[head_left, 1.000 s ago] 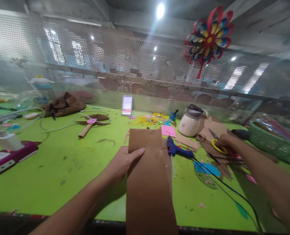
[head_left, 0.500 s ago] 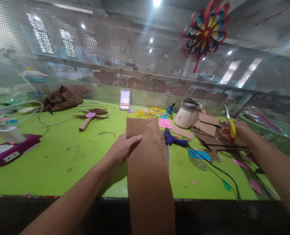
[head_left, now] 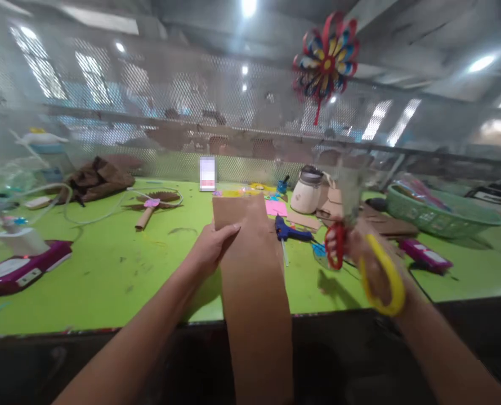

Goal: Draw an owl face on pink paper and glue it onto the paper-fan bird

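My left hand (head_left: 213, 245) grips a long strip of brown cardboard (head_left: 254, 281) near its upper left edge, thumb on top. The strip hangs down past the table's front edge. Off to the right, my right hand (head_left: 366, 253) is closed on a pair of scissors with one red and one yellow handle (head_left: 388, 275). Their blades point upward and are smeared by motion. Between the strip and the scissors lies a blue glue gun (head_left: 290, 230), with a glue stick poking out of it.
A cream jug (head_left: 307, 191) stands behind the glue gun, beside cardboard pieces (head_left: 388, 222). At right are a green basket (head_left: 440, 216) and a purple power strip (head_left: 425, 256). Another power strip (head_left: 56, 256), a cable and a brown paper flower (head_left: 151, 205) lie at left.
My right hand has brought the scissors up from the right side, nearer the cardboard strip. The view has turned to the right. My left hand keeps its hold on the strip.
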A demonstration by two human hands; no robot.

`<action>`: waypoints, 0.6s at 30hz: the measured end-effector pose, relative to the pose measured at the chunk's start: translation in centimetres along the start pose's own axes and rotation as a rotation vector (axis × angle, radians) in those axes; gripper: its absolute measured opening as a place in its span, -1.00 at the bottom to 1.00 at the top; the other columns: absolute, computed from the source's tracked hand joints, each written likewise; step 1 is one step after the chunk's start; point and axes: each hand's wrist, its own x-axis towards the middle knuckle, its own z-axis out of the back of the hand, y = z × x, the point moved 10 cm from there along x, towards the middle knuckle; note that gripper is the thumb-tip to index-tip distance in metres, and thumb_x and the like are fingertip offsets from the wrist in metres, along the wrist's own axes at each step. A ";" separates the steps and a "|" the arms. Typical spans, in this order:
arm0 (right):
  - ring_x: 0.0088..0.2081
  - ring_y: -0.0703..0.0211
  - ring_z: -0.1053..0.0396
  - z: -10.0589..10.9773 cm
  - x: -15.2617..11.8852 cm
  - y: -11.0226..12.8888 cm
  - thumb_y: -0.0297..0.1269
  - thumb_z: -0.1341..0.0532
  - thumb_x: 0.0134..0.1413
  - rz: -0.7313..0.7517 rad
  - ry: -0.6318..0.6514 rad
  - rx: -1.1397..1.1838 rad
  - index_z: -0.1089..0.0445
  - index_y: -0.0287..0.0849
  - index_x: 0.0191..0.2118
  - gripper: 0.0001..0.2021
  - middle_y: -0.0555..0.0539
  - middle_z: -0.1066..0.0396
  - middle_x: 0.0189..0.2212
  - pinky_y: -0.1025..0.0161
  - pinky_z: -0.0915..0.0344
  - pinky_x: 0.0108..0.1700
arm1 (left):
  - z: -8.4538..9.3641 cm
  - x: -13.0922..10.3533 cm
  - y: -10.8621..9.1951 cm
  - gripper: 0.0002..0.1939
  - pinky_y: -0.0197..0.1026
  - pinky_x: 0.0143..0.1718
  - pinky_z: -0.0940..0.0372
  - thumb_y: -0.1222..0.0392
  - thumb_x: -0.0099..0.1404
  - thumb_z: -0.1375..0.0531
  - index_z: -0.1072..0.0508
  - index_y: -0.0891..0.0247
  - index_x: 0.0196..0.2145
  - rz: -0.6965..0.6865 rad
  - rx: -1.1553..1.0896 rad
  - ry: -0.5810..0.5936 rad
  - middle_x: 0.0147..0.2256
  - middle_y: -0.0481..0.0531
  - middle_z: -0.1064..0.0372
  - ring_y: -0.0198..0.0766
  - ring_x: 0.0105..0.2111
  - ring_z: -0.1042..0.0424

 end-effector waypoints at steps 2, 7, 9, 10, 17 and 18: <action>-0.54 0.18 -0.33 -3.7 -1.8 0.3 0.12 -0.05 0.19 0.013 0.067 0.059 -0.32 -0.09 -0.01 -0.56 -0.07 -0.38 -0.44 0.24 -0.31 -0.57 | -0.1 -0.4 -0.5 -0.62 -0.14 -0.35 -0.41 0.13 0.09 -0.34 -0.53 0.39 -0.16 -0.021 0.015 0.010 -0.32 0.18 -0.58 -0.05 -0.37 -0.55; -0.49 0.21 -0.30 -9.1 -2.8 0.0 0.04 -0.17 0.14 -0.014 0.152 0.132 -0.34 -0.09 -0.06 -0.63 -0.01 -0.33 -0.45 0.28 -0.29 -0.50 | -0.1 -1.1 -1.5 -0.62 -0.13 -0.37 -0.42 0.11 0.11 -0.34 -0.53 0.41 -0.16 -0.076 0.030 0.019 -0.34 0.21 -0.58 -0.04 -0.40 -0.56; -0.44 0.18 -0.34 -10.0 -3.0 0.3 0.00 -0.18 0.15 0.006 0.162 0.101 -0.34 -0.10 -0.04 -0.64 -0.02 -0.36 -0.42 0.27 -0.33 -0.42 | -0.4 -1.2 -1.7 -0.61 -0.14 -0.39 -0.42 0.10 0.14 -0.33 -0.53 0.41 -0.13 -0.074 0.022 0.042 -0.35 0.21 -0.58 -0.05 -0.43 -0.56; -0.40 0.16 -0.36 -10.3 -3.1 0.4 -0.02 -0.18 0.15 0.014 0.162 0.087 -0.34 -0.10 -0.02 -0.64 -0.03 -0.38 -0.39 0.26 -0.35 -0.38 | -0.6 -1.3 -1.8 -0.61 -0.14 -0.40 -0.42 0.10 0.15 -0.33 -0.53 0.40 -0.12 -0.070 0.014 0.056 -0.35 0.22 -0.58 -0.05 -0.44 -0.56; 0.01 -0.05 -0.41 -11.7 -3.9 1.7 -0.07 -0.20 0.15 0.055 0.222 0.174 -0.29 -0.05 0.10 -0.58 -0.15 -0.44 0.00 0.14 -0.38 0.00 | -1.6 -1.6 -1.8 -0.59 -0.10 -0.33 -0.44 0.10 0.12 -0.36 -0.56 0.37 -0.10 -0.049 -0.013 0.105 -0.33 0.22 -0.59 0.03 -0.34 -0.57; -0.01 -0.04 -0.42 -11.7 -3.9 1.6 -0.07 -0.20 0.15 0.046 0.220 0.182 -0.29 -0.05 0.10 -0.58 -0.15 -0.43 0.01 0.14 -0.38 -0.01 | -1.6 -1.6 -1.7 -0.60 -0.09 -0.32 -0.45 0.10 0.12 -0.36 -0.56 0.37 -0.11 -0.048 -0.017 0.112 -0.32 0.22 -0.59 0.04 -0.33 -0.57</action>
